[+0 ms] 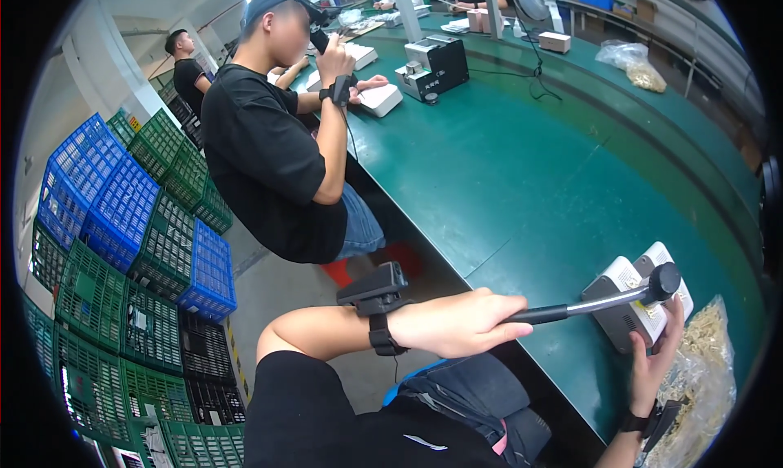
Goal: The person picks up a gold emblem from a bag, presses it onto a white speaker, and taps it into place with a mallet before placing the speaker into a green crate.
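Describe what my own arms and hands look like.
A short black sleeve covers the left upper arm. The left hand is ungloved, with a black wrist strap, boxy black device and thin cable. The right hand, also ungloved, has a black wristband.

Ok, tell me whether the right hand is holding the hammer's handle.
No, the left hand grips the hammer by its handle, while the right hand touches a white box.
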Tool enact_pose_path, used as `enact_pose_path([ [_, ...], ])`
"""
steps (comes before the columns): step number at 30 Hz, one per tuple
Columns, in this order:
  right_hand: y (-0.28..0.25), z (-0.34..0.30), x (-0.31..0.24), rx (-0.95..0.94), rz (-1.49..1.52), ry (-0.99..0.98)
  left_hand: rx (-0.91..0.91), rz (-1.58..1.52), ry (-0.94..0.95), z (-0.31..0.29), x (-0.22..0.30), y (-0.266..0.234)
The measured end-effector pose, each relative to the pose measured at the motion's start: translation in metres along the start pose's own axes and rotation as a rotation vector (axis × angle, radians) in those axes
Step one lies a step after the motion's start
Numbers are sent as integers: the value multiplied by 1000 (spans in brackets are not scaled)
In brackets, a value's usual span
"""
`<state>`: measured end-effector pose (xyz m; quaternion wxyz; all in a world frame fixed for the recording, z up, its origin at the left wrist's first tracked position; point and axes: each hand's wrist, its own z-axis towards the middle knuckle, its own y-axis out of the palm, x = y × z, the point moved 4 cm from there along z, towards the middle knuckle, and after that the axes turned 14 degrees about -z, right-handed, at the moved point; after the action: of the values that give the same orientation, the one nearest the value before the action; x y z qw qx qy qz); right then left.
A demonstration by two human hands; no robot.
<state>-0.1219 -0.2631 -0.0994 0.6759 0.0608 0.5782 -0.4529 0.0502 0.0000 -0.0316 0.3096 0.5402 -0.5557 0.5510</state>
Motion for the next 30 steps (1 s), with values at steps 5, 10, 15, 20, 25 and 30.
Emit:
enact_pose_path([
  [5, -10, 4, -4, -8, -59, -15, 185, 22, 62, 8, -2, -15],
  [10, -50, -3, 2, -245, -276, -72, 421, 119, -16, 41, -29, -42],
  [15, -100, -14, 6, -358, -241, -6, 401, 856, 112, 70, -46, -36],
  [20, -104, -25, -36, -165, -627, -41, 235, 572, 611, 132, 32, -19],
  [25, -48, -37, -98, 211, -927, 170, 57, 633, 819, 203, 47, 5],
  [30, -32, -49, -88, 326, -992, 277, -152, 600, 688, 241, 53, 27],
])
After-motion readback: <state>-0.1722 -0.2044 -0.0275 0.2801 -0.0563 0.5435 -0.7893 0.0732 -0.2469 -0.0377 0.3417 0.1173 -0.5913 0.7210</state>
